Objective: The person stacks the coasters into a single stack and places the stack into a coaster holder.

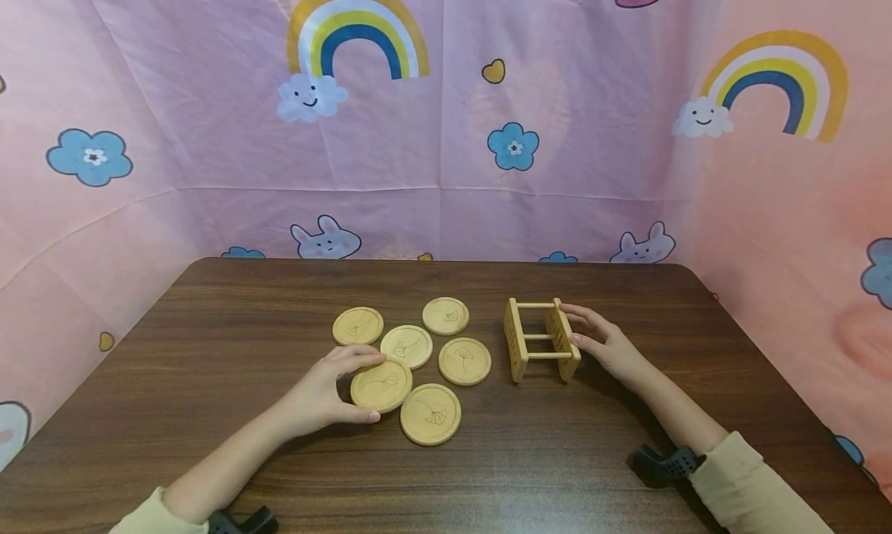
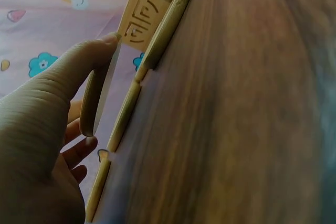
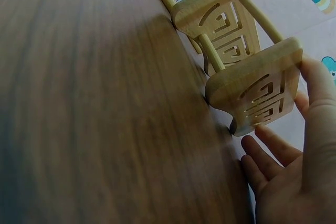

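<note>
My left hand (image 1: 327, 391) pinches a round wooden coaster (image 1: 381, 385) by its edge, thumb on the near side and fingers on the far side. In the left wrist view that coaster (image 2: 93, 100) is tilted and raised off the table, above the row of others. Several more coasters (image 1: 464, 361) with a ginkgo leaf engraved on them lie flat around it. To their right stands a small wooden coaster rack (image 1: 516, 340) with cut-out side panels and round rods. My right hand (image 1: 609, 348) rests its fairly straight fingers against the rack's right panel (image 3: 268, 93).
The dark wooden table (image 1: 543, 456) has rounded back corners. A patterned cloth (image 1: 446, 131) with rainbows and rabbits hangs behind it and along both sides. Each wrist wears a black strap device (image 1: 665, 464).
</note>
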{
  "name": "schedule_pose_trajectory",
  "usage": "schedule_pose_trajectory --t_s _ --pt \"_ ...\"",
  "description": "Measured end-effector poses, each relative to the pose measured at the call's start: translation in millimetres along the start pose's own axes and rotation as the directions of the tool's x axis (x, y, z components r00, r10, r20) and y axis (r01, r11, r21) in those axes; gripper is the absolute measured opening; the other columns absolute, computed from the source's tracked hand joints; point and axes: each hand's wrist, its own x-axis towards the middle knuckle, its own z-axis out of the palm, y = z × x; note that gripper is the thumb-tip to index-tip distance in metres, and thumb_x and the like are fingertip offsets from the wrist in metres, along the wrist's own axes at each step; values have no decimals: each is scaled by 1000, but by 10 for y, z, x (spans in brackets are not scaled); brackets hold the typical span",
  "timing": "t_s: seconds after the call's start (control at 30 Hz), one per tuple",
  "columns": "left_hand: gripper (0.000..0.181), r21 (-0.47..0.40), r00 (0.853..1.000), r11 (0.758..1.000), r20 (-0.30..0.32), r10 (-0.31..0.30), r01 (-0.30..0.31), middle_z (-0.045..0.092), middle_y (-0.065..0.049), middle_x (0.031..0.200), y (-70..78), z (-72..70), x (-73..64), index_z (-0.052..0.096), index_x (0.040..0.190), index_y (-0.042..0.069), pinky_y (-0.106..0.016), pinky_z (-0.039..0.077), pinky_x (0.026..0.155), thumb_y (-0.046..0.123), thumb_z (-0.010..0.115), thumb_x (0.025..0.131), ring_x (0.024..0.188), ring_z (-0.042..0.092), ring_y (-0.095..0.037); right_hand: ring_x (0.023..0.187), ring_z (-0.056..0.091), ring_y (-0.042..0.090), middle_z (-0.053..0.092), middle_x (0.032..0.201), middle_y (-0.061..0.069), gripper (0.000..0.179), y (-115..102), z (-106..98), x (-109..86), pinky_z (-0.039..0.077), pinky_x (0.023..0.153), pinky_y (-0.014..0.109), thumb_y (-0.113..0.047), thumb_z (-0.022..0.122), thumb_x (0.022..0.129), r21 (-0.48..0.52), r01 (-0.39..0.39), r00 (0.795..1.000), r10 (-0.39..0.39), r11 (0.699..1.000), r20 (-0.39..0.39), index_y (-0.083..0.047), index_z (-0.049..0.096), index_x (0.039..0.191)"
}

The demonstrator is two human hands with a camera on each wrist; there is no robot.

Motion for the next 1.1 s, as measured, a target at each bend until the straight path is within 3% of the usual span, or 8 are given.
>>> schedule_pose_trajectory --t_s 0.27,0.57,0.77,0.83,1.0,1.1 --pt "74 -15 1000 1000 17 1 0 61 -7 138 50 64 18 67 135 8 -63 39 107 32 96 71 131 49 -33 128 50 8 47 152 30 52 -17 1 -13 41 99 18 -12 56 106 -21 -22 1000 22 1000 0 1 41 154" --pt "74 -18 999 999 42 28 -27 61 -7 138 88 140 56 67 135 8 -67 37 107 33 95 72 131 49 -36 123 49 -4 46 152 31 52 -11 4 -12 41 99 17 -11 55 106 4 -20 1000 20 1000 6 3 40 154" --pt "73 -41 997 998 65 39 -37 61 -7 138 123 185 81 67 136 10 -67 37 106 34 95 72 132 49 -38 138 47 35 46 153 30 52 -10 7 -9 41 99 18 -11 55 106 -10 -25 1000 25 1000 5 2 40 154" --pt "73 -46 997 998 71 44 -41 61 -7 138 131 199 87 67 135 10 -67 37 106 33 95 72 132 49 -38 138 45 42 46 152 30 52 -10 10 -8 41 99 18 -11 55 106 -10 -27 1000 27 1000 4 2 40 154" --pt "73 -55 995 997 81 53 -49 61 -7 138 152 235 118 67 135 9 -67 36 107 33 95 72 131 50 -37 136 48 31 46 152 31 51 -11 12 -8 42 99 18 -10 55 106 -4 -26 1000 26 1000 2 3 40 153" --pt "74 -58 994 997 92 64 -59 61 -7 138 169 260 140 67 136 8 -66 37 107 34 95 72 131 50 -36 138 47 34 45 153 31 52 -15 7 -5 42 98 17 -11 55 106 5 -31 999 31 999 5 3 40 154"
